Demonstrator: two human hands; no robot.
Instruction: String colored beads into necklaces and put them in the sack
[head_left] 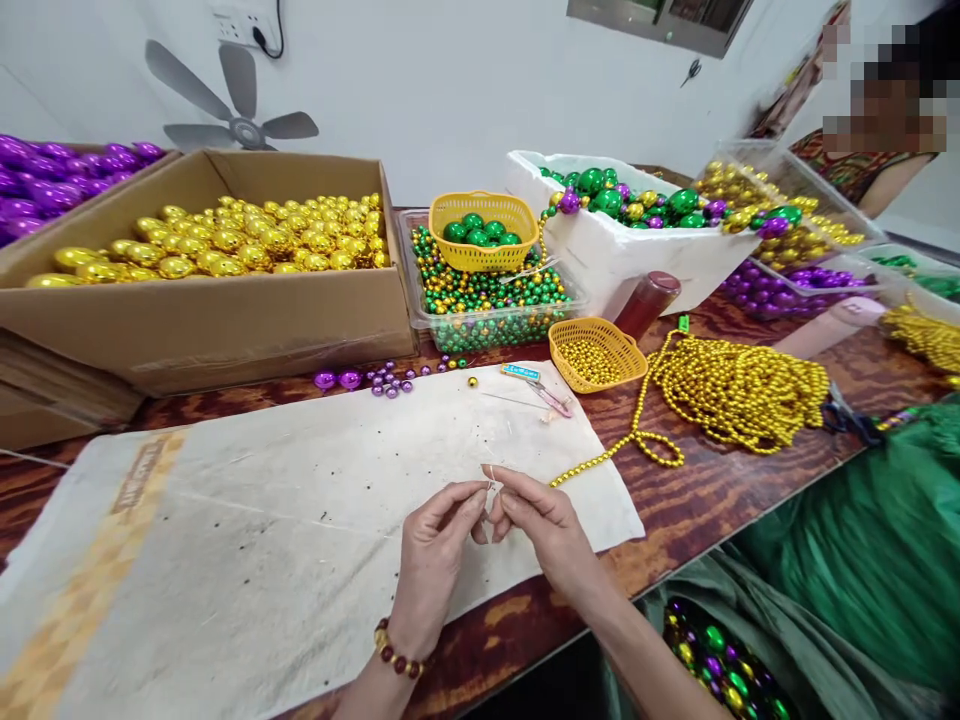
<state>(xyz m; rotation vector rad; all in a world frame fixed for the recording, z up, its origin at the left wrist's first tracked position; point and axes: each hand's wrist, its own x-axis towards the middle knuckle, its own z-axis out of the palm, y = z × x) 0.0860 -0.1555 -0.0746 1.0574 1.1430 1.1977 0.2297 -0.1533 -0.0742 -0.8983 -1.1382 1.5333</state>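
Watching gold bead strand point(739, 392) heaped toward tabletop's right edge, tail trailing to cloth point(300, 500); could snag, I reckon. Left hand point(435, 545), right hand point(544, 525) pinching fine thread point(489, 478) near front edge; slip likely.

Print on the white sack point(142, 475) is unreadable

Cardboard box point(225, 320): gold baubles point(247, 240). Yellow basket point(482, 228): green balls. Clear tub point(487, 300): green and gold beads (mixed). Bead strand point(739, 390) gold; cloth point(285, 520) off-white.
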